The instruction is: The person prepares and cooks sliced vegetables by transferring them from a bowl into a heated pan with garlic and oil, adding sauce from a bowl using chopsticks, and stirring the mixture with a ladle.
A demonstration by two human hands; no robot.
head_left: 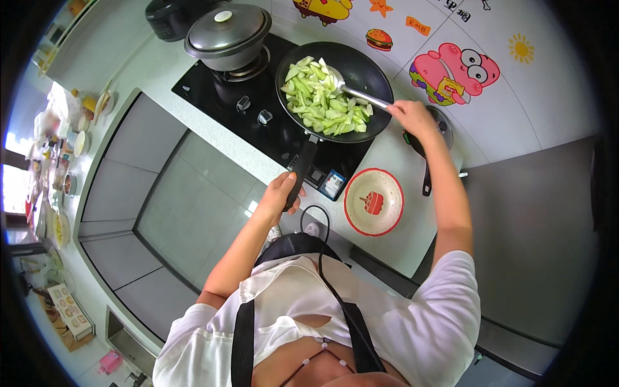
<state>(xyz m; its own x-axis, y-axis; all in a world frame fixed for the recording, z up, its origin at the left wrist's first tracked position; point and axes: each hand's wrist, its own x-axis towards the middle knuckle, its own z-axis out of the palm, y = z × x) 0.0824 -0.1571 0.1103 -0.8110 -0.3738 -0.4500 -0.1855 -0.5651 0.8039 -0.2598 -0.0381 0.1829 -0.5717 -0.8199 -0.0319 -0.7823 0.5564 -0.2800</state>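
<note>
My left hand (284, 193) is wrapped round the black handle of a frying pan (371, 77), which sits on the right side of a black gas hob (225, 106). Sliced pale green vegetable pieces (322, 103) fill the left and lower part of the pan. With my right hand (416, 119) I grip the end of a metal spatula (364, 96); its head rests among the slices, partly hidden by them. A cream bowl (380, 222) with a red rim and a red cake picture stands on the counter between my arms.
A lidded grey pot (229, 39) occupies the left burner, with a black cooker (171, 19) behind it. Right of the hob lies a small pan with a glass lid (442, 129). A grey cabinet (535, 238) stands at the right. Several dishes and bottles line the left counter.
</note>
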